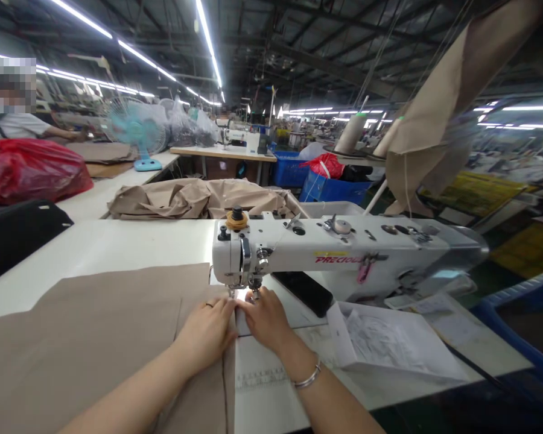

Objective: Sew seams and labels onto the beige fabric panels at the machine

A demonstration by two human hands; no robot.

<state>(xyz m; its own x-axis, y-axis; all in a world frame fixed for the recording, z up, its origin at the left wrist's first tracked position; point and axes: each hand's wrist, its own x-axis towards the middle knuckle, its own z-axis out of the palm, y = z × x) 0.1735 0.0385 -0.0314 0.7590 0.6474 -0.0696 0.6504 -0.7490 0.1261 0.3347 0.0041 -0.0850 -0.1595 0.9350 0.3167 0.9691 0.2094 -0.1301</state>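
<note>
A large piece of tan fabric (117, 325) lies flat on the white sewing table, its right edge running up to the needle of a white sewing machine (289, 250). My left hand (208, 331), with a ring on one finger, is closed on the fabric near that edge, just in front of the presser foot (232, 292). Close beside it, my right hand (266, 316) has its thumb and fingers closed at the fabric edge under the machine head. The thumbs nearly meet. A lamp lights the needle area, and my fingers partly hide the stitching spot.
A black phone (305, 292) and a white box (389, 340) of small pale pieces sit right of my right hand. Bunched tan fabric (199, 199) lies behind the table. Thread cones (352, 134) stand behind the machine. A person (15, 123) works at far left, near a fan (138, 129).
</note>
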